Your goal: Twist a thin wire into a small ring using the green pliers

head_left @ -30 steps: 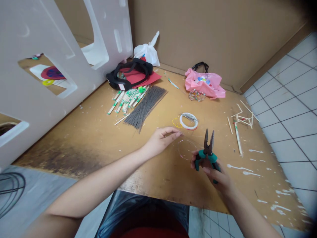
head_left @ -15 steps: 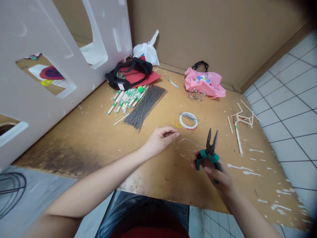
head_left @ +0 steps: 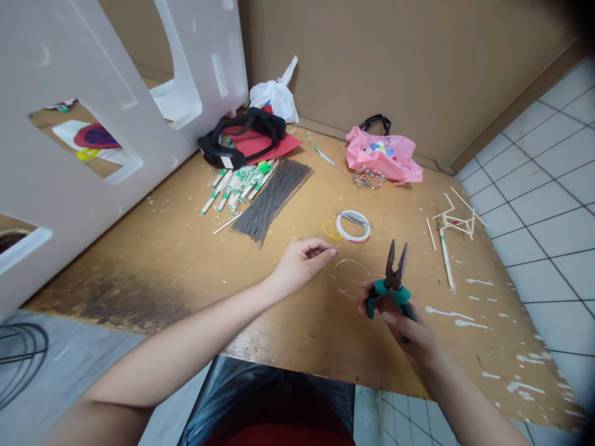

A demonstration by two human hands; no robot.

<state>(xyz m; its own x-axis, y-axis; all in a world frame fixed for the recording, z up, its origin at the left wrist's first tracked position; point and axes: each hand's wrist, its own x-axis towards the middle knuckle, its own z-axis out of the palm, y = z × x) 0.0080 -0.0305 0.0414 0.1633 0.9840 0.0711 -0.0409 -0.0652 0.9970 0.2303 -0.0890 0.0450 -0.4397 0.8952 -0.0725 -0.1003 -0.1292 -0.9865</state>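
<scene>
We show the person's left hand (head_left: 301, 267) and right hand (head_left: 403, 328) raised just above the table (head_left: 297, 337). The left hand was closed to a pinch, with thumb and forefinger (head_left: 323, 248) meeting at the tips; we could not tell whether a fine wire lay between them. The right hand clenched needle-nose pliers (head_left: 393, 282) by their teal handles, its fingers (head_left: 409, 331) curled around the grips, a hold that we judged left the nose free of the palm. The long axis of the pliers stood nearly upright, with the nose pointing up and away from the person and the jaws parted. A thin wire loop (head_left: 351, 279) appeared to lie on the table between the hands, just beside the right hand. Beyond it lay a white wire coil (head_left: 353, 227) with a yellow wire (head_left: 328, 230) beside it. Farther off lay a bundle of dark wire lengths (head_left: 272, 197) and a bundle of wooden sticks (head_left: 237, 189). We judged that these supplies had been set out within easy reach of the hands.
</scene>
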